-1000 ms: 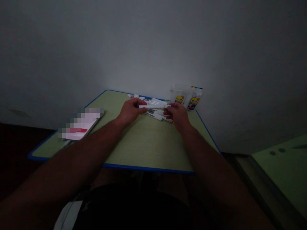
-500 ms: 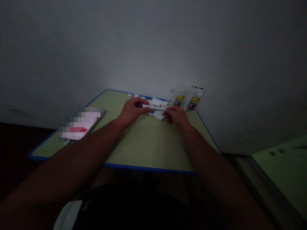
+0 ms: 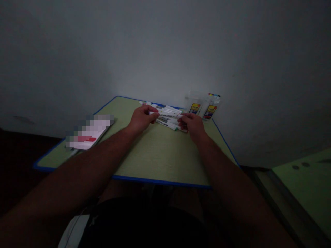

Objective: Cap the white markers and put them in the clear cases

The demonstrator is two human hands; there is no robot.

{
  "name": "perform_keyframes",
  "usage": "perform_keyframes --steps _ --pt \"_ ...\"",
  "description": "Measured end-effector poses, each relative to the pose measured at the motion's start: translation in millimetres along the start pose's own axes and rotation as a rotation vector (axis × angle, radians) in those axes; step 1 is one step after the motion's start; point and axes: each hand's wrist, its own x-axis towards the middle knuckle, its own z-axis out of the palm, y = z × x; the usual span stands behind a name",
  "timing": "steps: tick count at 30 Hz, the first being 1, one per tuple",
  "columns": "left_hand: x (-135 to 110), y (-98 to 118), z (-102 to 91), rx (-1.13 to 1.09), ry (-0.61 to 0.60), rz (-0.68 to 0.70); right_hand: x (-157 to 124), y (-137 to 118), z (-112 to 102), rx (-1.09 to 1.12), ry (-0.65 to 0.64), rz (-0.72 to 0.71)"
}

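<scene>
A white marker pen (image 3: 169, 115) spans the gap between my two hands, lying nearly level just above the table. My left hand (image 3: 141, 119) is closed on its left end, thumb and fingers pinching and covering the tip. At the other end, my right hand (image 3: 193, 124) pinches the marker with its thumb and fingers. Several more white markers (image 3: 168, 126) lie in a loose pile under and behind the held one, some with green ends. My hands partly hide that pile.
The pale green table (image 3: 155, 155) has a blue edge and stands against a grey wall. Two clear plastic cases (image 3: 210, 108) with yellow and dark labels stand at the back right. A partly blurred white-and-red box or book (image 3: 90, 139) lies on the left.
The held marker's purple left end, visible before, is now covered by my left fingers. My hands have shifted only slightly, and the view has moved a little.
</scene>
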Motion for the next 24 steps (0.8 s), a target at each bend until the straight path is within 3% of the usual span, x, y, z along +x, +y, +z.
perform_keyframes --steps 10,24 --pt "0 2 0.9 -0.154 -0.042 -0.104 2 8 -5 0.025 -0.108 -0.143" --pt "0 -1 -0.9 -0.036 -0.078 -0.026 -2 6 -5 0.009 -0.167 -0.157"
